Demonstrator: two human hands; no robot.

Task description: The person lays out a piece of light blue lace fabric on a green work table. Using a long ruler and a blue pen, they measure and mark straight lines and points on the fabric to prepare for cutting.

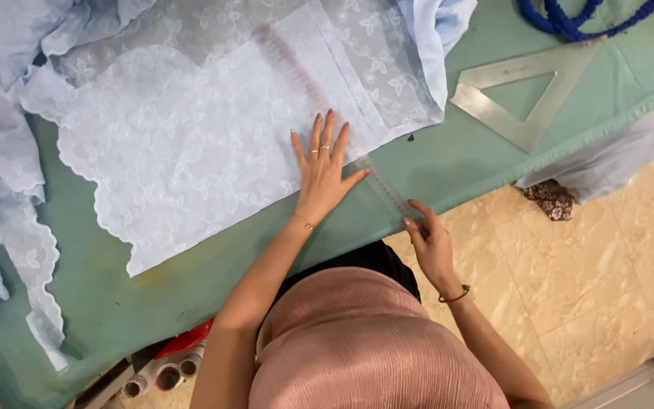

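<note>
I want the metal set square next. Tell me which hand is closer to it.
Right. The right hand is at the clear ruler's near end, below the set square; the left hand lies flat on the white fabric, farther away.

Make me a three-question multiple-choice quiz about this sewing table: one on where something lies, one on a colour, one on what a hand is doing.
1. Where does the clear triangular set square lie?
A. On the bare green table top, to the right of the fabric
B. On the floor
C. Under the left hand

2. What colour is the cord at the top edge?
A. Red
B. Blue
C. Yellow

3. What is the left hand doing?
A. Gripping scissors
B. Hanging off the table
C. Pressing flat, fingers spread, on the white lace fabric beside the long clear ruler

Answers: 1 A, it rests on green cloth clear of the lace. 2 B, the coil is deep blue. 3 C, the palm lies open on the fabric, while the right hand is at the ruler's near end.
</note>
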